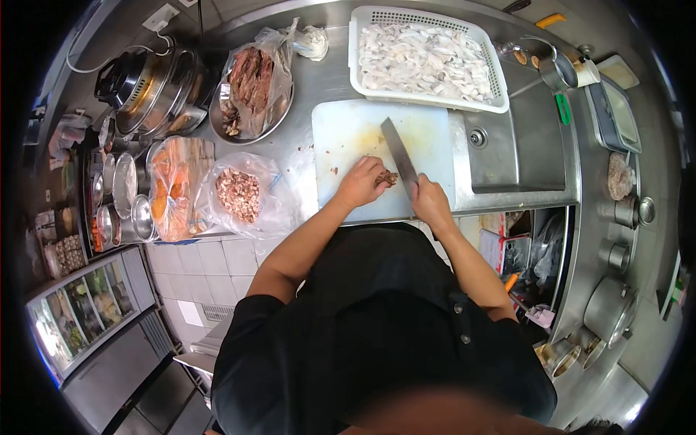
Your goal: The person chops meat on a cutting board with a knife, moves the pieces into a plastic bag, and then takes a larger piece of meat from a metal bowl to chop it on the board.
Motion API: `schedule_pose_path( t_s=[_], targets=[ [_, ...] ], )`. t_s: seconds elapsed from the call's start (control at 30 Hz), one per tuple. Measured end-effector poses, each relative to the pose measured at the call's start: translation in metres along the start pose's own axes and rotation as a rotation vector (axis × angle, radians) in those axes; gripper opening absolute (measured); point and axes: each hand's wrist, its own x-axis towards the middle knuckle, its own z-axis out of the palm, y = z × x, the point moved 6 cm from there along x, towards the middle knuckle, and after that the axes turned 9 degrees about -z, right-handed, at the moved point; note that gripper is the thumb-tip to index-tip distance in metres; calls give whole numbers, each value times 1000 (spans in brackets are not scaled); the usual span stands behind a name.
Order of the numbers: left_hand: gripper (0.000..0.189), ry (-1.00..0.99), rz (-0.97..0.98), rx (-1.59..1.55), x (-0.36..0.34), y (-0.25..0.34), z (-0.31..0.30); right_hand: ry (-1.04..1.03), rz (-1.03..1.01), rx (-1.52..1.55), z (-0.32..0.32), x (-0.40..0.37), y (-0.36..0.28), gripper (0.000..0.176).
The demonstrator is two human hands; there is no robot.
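Observation:
My left hand (360, 181) is closed on a small piece of dark brown meat (386, 178), pressing it to the white cutting board (341, 130). In my right hand (432, 203) is the handle of a cleaver (398, 151); its broad blade points up and away, just right of the meat. Small crumbs and a yellowish stain mark the board. To the left lies an open plastic bag of diced meat (238, 196). Beyond it, a metal bowl (283, 119) holds large dark meat pieces (251, 80) in a plastic bag.
A white perforated basket (355, 51) full of pale sliced seafood stands behind the board. The steel sink (496, 156) is on the right. Bagged orange pieces (172, 192) and a glass-bowled cooker (156, 94) stand at left. Pots (609, 308) line the far right.

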Motion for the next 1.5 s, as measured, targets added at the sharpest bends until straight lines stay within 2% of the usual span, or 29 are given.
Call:
schedule_pose_path(
  t_s=[0.07, 0.1, 0.2, 0.27, 0.37, 0.53, 0.67, 0.8, 0.87, 0.9, 0.93, 1.0, 1.03, 1.13, 1.2, 1.27, 1.33, 1.4, 1.5],
  targets=[
    [30, -8, 24, -9, 0, -7, 3, -148, -26, -89, 0, 22, -10, 25],
    [23, -19, 50, -12, 0, -8, 5, -153, -27, -96, -7, 28, -16, 25],
    [19, -20, 82, -50, 1, -9, 3, -257, 4, -145, -4, 34, -27, 27],
    [18, -17, 83, -69, 2, -15, 4, -187, 92, -100, 15, 28, -20, 27],
    [17, -9, 104, -90, 4, -19, 3, -140, 67, -126, 39, 32, -24, 27],
    [16, 10, 116, -115, -2, -20, 2, -258, 63, -172, 9, 52, -33, 30],
    [16, -10, 91, -149, -3, -25, 4, -172, 136, -143, 41, 30, -31, 30],
    [16, -14, 131, -195, -2, -25, 0, -88, 82, -140, 31, 46, -38, 28],
    [16, 29, 107, -218, -3, -22, -8, -274, 180, -94, 9, 52, -49, 29],
    [16, 74, 77, -239, -4, -23, -13, -397, 375, 38, -11, 45, -70, 29],
    [16, 77, 72, -240, -4, -27, -13, -402, 372, 35, 5, 37, -61, 29],
    [17, -6, 119, -181, -4, -31, -6, -165, 142, -182, 40, 26, -36, 29],
    [17, -6, 118, -183, -4, -33, -4, -101, 112, -161, 50, 23, -42, 28],
    [16, -19, 120, -178, -7, -33, -1, -24, 3, -174, 48, 43, -48, 27],
    [15, -33, 96, -179, -4, -35, -4, -36, 5, -169, 16, 55, -63, 27],
    [15, -10, 91, -178, -7, -34, -3, -356, 330, 65, -5, 51, -76, 27],
    [15, 22, 82, -176, -5, -36, -6, -359, 348, 59, 22, 34, -55, 30],
    [16, 7, 70, -180, -5, -35, -4, -68, 100, -170, 48, 26, -51, 30],
    [16, -50, 78, -136, -3, -38, 1, -77, 105, -148, 51, 46, -47, 27]
  ],
)
